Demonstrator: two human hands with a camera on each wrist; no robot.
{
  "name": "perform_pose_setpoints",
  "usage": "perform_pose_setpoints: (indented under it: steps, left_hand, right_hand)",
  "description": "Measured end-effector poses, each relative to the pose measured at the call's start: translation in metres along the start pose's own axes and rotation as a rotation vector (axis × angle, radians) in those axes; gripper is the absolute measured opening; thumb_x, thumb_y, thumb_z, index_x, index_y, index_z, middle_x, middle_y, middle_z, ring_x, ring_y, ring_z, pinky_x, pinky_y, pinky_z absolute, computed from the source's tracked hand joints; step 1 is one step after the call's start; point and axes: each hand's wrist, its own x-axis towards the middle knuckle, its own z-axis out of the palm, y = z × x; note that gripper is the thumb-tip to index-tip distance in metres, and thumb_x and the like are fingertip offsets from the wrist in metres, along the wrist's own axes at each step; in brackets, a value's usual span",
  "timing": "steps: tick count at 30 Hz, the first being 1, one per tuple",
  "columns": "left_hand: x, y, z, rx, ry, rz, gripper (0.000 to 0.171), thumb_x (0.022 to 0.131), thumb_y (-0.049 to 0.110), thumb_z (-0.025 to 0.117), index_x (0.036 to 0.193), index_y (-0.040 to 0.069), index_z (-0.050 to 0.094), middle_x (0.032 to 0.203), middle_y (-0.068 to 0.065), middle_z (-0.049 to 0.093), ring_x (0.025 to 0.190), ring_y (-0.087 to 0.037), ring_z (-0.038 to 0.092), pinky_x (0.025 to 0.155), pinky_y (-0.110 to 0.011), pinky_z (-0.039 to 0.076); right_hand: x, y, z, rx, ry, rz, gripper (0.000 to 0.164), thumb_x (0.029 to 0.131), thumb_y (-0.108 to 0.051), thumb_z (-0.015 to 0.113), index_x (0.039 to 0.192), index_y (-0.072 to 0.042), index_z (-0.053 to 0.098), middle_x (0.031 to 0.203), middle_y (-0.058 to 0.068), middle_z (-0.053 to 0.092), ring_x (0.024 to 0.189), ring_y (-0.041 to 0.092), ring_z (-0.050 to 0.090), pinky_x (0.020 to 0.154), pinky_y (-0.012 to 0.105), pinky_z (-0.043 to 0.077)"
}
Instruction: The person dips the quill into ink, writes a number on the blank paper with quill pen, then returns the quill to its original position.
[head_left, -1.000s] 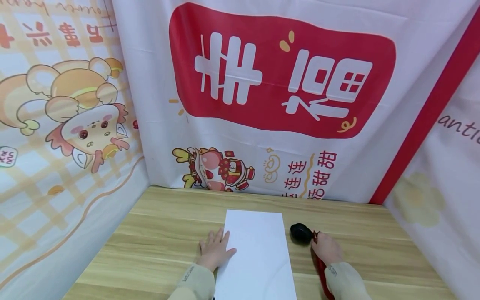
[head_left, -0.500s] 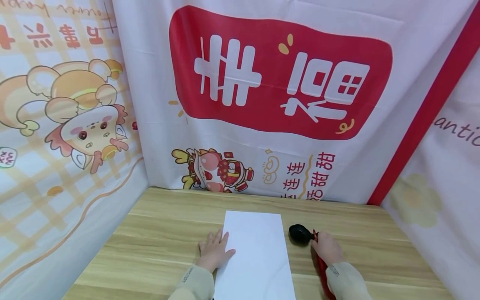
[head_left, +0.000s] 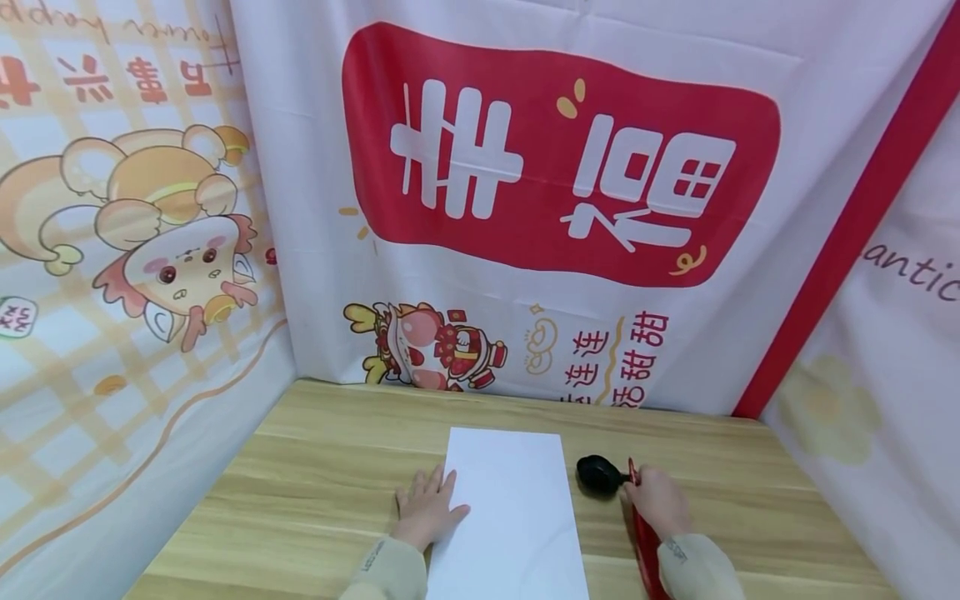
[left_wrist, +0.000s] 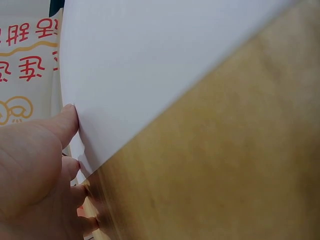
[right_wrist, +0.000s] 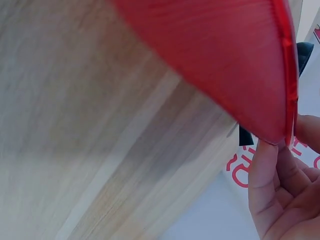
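A white sheet of paper [head_left: 506, 517] lies lengthwise on the wooden table. My left hand [head_left: 427, 510] rests at its left edge with fingers spread, thumb on the paper; the left wrist view shows the thumb [left_wrist: 67, 122] against the sheet. My right hand [head_left: 660, 504] pinches the narrow end of a thin, glossy red thing [head_left: 647, 546] with a bound edge; its kind is unclear. In the right wrist view the red thing [right_wrist: 225, 60] widens away from the fingers. Beside the right fingertips lies a black rounded thing [head_left: 597, 475] with a narrow neck.
The wooden table [head_left: 337, 450] meets a white hanging cloth [head_left: 315, 333] with red print at the back. A checked, cartoon-printed cloth [head_left: 172, 367] hangs on the left, and another pale cloth [head_left: 862, 467] closes the right side.
The camera view has shifted slightly upward. The right hand has tilted the red thing a little, so more of it shows. The left hand stays at the paper.
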Motion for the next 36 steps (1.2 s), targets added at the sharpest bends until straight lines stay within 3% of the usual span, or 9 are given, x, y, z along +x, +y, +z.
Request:
perform_pose_setpoints:
  steps: [10,20,36]
  left_hand:
    - [-0.0004,0.0002,-0.0019,-0.008,-0.001,0.011,0.064,0.09,0.044,0.053,0.14,0.008,0.038,0.148,-0.018,0.022,0.133,-0.047,0.009,0.097,-0.07,0.0]
    - [0.0001,-0.0008,-0.001,-0.009,0.003,0.013,0.064,0.09,0.045,0.053,0.14,0.007,0.039,0.148,-0.018,0.022,0.133,-0.047,0.009,0.097,-0.07,0.0]
    - [0.0011,-0.001,-0.0001,0.001,-0.007,0.009,0.065,0.09,0.045,0.053,0.14,0.008,0.038,0.148,-0.018,0.022,0.133,-0.046,0.008,0.097,-0.069,0.0]
  right_hand:
    - [0.0002,-0.0027,-0.0023,0.063,0.066,0.013,0.014,0.085,-0.012,0.063,0.077,-0.001,0.06,0.065,0.002,0.054,0.055,0.014,0.048,0.047,0.026,0.04]
    - [0.0016,-0.0064,-0.0016,0.134,0.073,0.027,0.013,0.086,-0.009,0.062,0.081,0.003,0.061,0.064,0.004,0.054,0.052,0.014,0.048,0.045,0.025,0.043]
    - [-0.0021,-0.0091,-0.001,0.214,0.082,0.038,0.014,0.086,-0.013,0.063,0.082,0.0,0.059,0.067,0.004,0.054,0.054,0.013,0.047,0.044,0.025,0.042]
